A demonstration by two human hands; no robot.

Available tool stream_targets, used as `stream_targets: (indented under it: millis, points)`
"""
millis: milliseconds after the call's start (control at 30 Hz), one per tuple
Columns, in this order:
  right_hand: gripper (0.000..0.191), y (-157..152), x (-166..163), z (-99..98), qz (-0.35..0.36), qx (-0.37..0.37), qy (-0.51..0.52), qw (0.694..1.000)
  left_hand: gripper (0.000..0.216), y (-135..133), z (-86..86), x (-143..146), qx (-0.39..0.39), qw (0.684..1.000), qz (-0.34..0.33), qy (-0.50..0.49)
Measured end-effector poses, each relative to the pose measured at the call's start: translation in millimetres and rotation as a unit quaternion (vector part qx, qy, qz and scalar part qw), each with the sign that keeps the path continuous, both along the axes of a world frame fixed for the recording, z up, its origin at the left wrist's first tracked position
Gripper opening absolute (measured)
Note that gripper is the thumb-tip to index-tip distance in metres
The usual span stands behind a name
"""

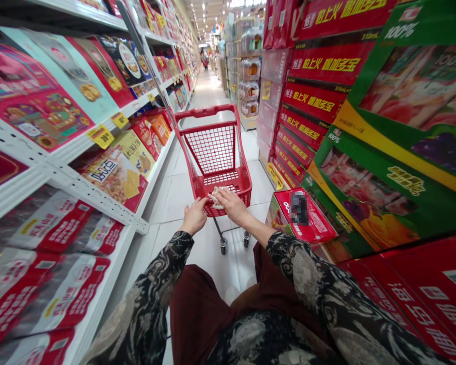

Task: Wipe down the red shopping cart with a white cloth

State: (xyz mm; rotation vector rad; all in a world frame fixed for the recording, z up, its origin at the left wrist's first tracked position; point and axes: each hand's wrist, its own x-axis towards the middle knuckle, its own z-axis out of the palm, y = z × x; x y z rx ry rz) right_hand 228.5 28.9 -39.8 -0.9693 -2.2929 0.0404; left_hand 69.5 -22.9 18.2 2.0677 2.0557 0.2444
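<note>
A red plastic shopping cart (212, 149) with mesh walls stands directly before my legs, and no goods show in its basket. My left hand (195, 217) is at the left of the cart's near rim, its fingers curled and pinching at the edge. On the same rim, just to the right, my right hand (231, 204) presses a crumpled pale cloth (216, 197) against the red plastic. The cloth bunches out around the fingertips; the part under the palm is hidden. Both hands are close together.
Shelves (144, 223) of boxed snacks line the left side. Stacked red drink cartons (307, 121) and green juice boxes (395, 172) rise on the right. A low red-topped box (315, 215) juts out beside the cart. The tiled aisle (209, 86) runs ahead, with a distant person (204, 59).
</note>
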Motion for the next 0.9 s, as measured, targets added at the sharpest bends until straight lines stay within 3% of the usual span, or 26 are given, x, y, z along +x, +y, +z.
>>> stream_targets:
  millis: [200,300,433,633,767,900]
  points:
    - [0.046,9,37,6.5,-0.119,-0.030,0.032,0.992,0.056,1,1.2,3,0.000,1.000,0.010,0.005]
    - [0.042,4,34,3.9,-0.086,-0.039,0.052,0.994,0.053,5,2.5,17,0.036,0.999,0.008,-0.022]
    - [0.043,-4,18,0.4,-0.092,-0.085,0.115,0.986,0.049,14,3.4,41,0.111,0.980,-0.031,-0.159]
    - [0.060,-9,24,2.8,-0.034,-0.114,0.148,0.982,0.041,28,-4.7,53,0.009,0.935,-0.012,-0.355]
    - [0.054,-7,36,1.8,-0.043,-0.151,0.198,0.967,0.048,30,-11.7,52,0.015,0.953,-0.023,-0.302]
    - [0.043,1,40,5.2,-0.115,-0.232,0.322,0.911,0.054,27,-17.7,55,0.057,0.979,-0.082,-0.180]
